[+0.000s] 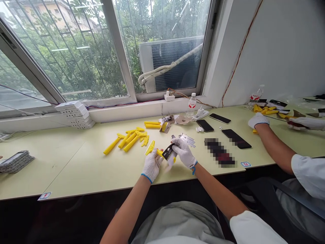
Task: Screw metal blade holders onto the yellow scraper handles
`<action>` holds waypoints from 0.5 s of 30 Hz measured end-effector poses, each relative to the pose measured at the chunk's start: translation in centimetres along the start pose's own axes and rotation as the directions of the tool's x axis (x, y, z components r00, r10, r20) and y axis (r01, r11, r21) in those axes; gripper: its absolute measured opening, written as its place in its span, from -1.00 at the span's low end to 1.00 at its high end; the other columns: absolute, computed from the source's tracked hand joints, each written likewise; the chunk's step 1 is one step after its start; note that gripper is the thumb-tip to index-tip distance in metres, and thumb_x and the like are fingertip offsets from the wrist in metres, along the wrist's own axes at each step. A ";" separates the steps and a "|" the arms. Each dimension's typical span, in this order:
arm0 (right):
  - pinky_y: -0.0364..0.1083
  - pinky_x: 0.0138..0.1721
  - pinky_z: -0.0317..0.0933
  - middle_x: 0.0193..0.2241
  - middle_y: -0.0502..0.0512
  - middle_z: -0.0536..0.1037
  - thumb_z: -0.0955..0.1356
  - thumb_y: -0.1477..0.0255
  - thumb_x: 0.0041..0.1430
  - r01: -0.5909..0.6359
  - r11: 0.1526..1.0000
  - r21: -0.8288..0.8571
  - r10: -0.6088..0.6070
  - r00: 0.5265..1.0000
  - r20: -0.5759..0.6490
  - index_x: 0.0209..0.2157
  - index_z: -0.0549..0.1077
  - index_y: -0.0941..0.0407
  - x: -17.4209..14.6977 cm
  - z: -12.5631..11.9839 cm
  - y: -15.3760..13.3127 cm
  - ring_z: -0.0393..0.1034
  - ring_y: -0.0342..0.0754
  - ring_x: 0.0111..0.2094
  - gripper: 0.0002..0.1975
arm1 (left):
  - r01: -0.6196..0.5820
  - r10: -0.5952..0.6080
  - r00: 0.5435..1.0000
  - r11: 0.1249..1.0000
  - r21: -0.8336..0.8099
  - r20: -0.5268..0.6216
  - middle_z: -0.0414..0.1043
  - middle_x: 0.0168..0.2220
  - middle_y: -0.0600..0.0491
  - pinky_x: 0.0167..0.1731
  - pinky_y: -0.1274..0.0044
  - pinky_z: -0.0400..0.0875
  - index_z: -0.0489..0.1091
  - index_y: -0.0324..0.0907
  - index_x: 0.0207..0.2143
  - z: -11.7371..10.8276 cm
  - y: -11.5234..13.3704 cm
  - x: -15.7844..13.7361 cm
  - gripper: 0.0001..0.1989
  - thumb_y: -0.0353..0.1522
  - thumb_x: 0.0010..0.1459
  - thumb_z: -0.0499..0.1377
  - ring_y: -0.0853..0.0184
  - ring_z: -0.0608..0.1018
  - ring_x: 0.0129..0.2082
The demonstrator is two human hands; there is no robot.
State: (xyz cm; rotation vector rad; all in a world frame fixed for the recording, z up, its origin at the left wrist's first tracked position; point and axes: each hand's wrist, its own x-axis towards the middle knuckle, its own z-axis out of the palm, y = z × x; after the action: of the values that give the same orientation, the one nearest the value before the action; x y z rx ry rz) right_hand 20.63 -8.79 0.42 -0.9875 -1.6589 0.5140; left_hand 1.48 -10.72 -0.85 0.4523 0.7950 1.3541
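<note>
My left hand (151, 166), in a white knitted glove, is closed around a yellow scraper (150, 148) whose wide head points up and left. In my right hand (183, 153), also gloved, is a black printed hang card (168, 152) held against the scraper's handle. A pale part below the card is blurred. To the left of my hands lie several yellow scrapers (131, 141) and small yellow pieces (145, 140). Thin metal strips (188, 139) lie just beyond my right hand. Farther back are yellow handles (152, 124) beside an opened card package (165, 127).
Phones (236, 138) and a pixelated item (220, 153) lie at right. A water bottle (192, 103) stands by the window sill. White boxes (76, 114) are stacked at back left, grey trays (16, 162) at far left. A co-worker's gloved hands (258, 120) work at far right.
</note>
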 end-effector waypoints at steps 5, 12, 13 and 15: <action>0.04 0.07 0.44 -0.05 0.18 0.58 0.28 0.36 0.43 -0.033 0.990 0.135 0.040 0.998 -0.046 -0.04 0.48 0.08 -0.7 0.6 -0.7 0.51 0.00 -0.04 -0.81 | 0.000 0.000 1.000 1.000 0.018 0.008 0.66 -0.13 -0.07 -0.26 0.35 0.73 0.42 -0.15 -0.05 0.7 0.1 -0.9 -0.63 -0.25 0.25 0.48 0.14 0.76 -0.20; 0.04 -0.03 0.34 -0.01 0.17 0.49 0.44 0.25 0.30 -0.071 0.994 -0.087 0.054 0.980 -0.192 0.07 0.38 0.08 -1.2 1.4 -0.5 0.44 0.02 -0.08 -0.62 | -0.066 0.066 0.998 0.994 -0.083 0.003 0.66 -0.09 -0.08 -0.10 0.40 0.71 0.47 -0.17 -0.13 0.8 0.8 -1.3 -0.79 -0.36 0.30 0.43 0.23 0.74 -0.14; 0.02 -0.08 0.32 -0.08 0.14 0.47 0.45 0.23 0.28 -0.114 0.988 -0.100 0.088 0.969 -0.229 -0.01 0.37 0.08 -1.1 1.5 -0.5 0.41 0.00 -0.14 -0.64 | -0.082 0.082 0.997 0.992 -0.096 -0.007 0.66 -0.08 -0.07 -0.11 0.46 0.70 0.47 -0.17 -0.13 0.9 0.8 -1.2 -0.82 -0.39 0.32 0.42 0.26 0.74 -0.14; -0.01 -0.17 0.28 -0.24 0.05 0.40 0.44 0.19 0.28 -0.163 0.981 -0.110 0.131 0.959 -0.250 -0.14 0.33 0.07 -0.9 1.5 -0.5 0.32 -0.05 -0.28 -0.69 | -0.106 0.102 0.994 0.988 -0.115 -0.032 0.66 -0.08 -0.05 -0.13 0.55 0.67 0.48 -0.17 -0.14 0.9 1.0 -1.2 -0.85 -0.42 0.33 0.40 0.31 0.74 -0.13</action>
State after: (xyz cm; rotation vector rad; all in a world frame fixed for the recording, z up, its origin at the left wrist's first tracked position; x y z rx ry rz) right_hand 19.08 -9.60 -0.23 -1.2259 -1.4201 0.3701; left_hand 1.46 -11.52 0.70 0.3888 0.7174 1.4979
